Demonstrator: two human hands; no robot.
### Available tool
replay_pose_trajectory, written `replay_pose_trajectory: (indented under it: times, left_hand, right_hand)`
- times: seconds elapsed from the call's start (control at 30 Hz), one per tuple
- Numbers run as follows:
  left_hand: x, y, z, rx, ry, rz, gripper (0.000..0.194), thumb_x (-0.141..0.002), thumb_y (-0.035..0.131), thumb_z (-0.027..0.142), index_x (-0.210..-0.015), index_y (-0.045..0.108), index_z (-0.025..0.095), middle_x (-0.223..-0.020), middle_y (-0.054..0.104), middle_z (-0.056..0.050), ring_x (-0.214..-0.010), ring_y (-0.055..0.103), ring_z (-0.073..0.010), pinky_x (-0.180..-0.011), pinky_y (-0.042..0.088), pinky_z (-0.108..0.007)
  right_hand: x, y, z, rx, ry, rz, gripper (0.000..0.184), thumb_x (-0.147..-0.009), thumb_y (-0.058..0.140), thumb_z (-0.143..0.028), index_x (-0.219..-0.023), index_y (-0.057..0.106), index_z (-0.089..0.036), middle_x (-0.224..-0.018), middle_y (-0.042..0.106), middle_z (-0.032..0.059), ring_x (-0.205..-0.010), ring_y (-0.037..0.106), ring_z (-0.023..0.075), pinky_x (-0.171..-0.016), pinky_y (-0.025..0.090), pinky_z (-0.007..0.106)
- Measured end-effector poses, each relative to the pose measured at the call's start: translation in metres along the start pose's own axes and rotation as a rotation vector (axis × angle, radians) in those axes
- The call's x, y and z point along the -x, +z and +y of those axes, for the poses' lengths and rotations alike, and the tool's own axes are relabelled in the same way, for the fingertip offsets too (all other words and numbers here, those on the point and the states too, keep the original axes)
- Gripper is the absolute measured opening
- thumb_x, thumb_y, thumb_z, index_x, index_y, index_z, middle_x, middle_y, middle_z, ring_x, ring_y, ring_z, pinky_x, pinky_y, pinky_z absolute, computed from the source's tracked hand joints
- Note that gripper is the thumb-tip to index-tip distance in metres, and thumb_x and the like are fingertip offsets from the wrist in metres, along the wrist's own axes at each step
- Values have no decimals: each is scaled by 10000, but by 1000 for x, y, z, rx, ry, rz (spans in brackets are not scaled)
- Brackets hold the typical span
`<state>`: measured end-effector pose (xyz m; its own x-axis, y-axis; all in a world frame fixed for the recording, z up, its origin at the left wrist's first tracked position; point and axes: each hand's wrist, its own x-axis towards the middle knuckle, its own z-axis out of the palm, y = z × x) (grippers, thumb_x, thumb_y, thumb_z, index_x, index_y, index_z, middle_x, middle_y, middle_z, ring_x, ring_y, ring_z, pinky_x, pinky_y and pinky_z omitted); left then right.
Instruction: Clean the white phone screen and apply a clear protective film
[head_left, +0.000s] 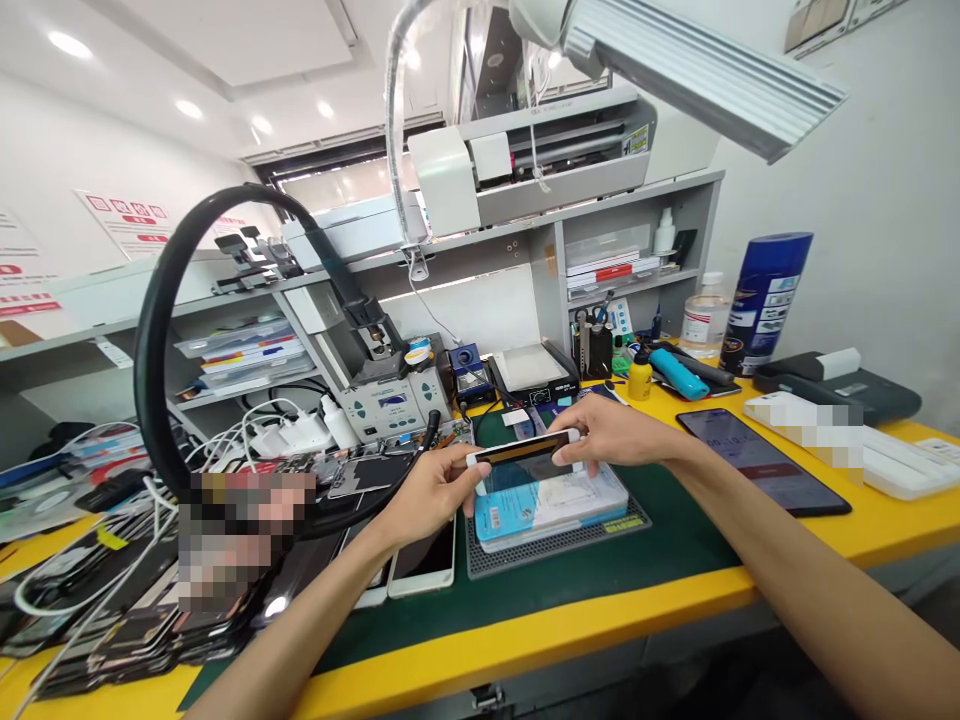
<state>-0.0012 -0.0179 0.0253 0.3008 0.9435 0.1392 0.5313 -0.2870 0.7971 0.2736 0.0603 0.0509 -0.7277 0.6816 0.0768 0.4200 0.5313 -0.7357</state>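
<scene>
A white-edged phone screen (521, 465) with a dark, glossy face is held tilted between my two hands. My left hand (439, 490) is closed on its left end, thumb in front. My right hand (604, 430) pinches the right end between thumb and fingers. Just beneath it lies a blue-and-white box (551, 515) on a grey perforated pad (517, 562), which rests on a green mat (675, 545). A white-framed phone (426, 560) lies beside the pad, near my left wrist. Whether the held screen has a phone body behind it, I cannot tell.
Stacked phones and parts (142, 620) with white cables crowd the left. A thick black hose (150, 330) arches from a grey control unit (394, 408). A large dark phone (761, 460), a blue spray can (765, 305) and a yellow bottle (640, 378) stand or lie right. A lamp (705, 70) hangs overhead.
</scene>
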Motion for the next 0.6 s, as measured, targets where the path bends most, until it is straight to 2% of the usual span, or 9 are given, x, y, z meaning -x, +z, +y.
replay_pose_trajectory:
  times: [0.07,0.13,0.3,0.43,0.6]
  left_hand:
    - [0,2,-3,41,0,-6,307,-932,534,453,-831,579,167,-531,629,7,-402,485,-95,-440,385,-208]
    - [0,4,-6,83,14,5,317,-943,514,459,-863,587,161,-536,631,1,-417,514,-103,-448,415,-212]
    - [2,6,-10,110,30,23,322,-951,506,452,-927,614,150,-517,601,13,-439,532,-113,-462,446,-221]
    - [3,8,-12,143,31,43,309,-949,515,444,-940,615,152,-520,597,16,-455,530,-111,-484,450,-221]
    - [4,10,-11,160,21,70,294,-938,534,437,-834,580,167,-510,591,21,-456,535,-107,-496,445,-216]
  right_hand:
    - [0,1,-1,8,6,5,327,-793,704,-392,-961,738,-113,-626,689,8,-537,688,206,-606,503,272]
    - [0,1,-1,9,12,3,307,-792,706,-391,-934,738,-121,-599,669,0,-537,682,203,-579,493,264]
    - [-1,2,0,14,27,-8,303,-803,698,-425,-905,739,-144,-752,707,26,-534,671,172,-540,478,244]
    - [-2,2,1,15,58,-4,307,-805,700,-421,-951,742,-154,-746,704,29,-542,678,177,-545,488,242]
    - [-3,2,-2,3,73,-26,319,-812,689,-441,-965,731,-163,-872,719,57,-564,678,174,-532,498,243]
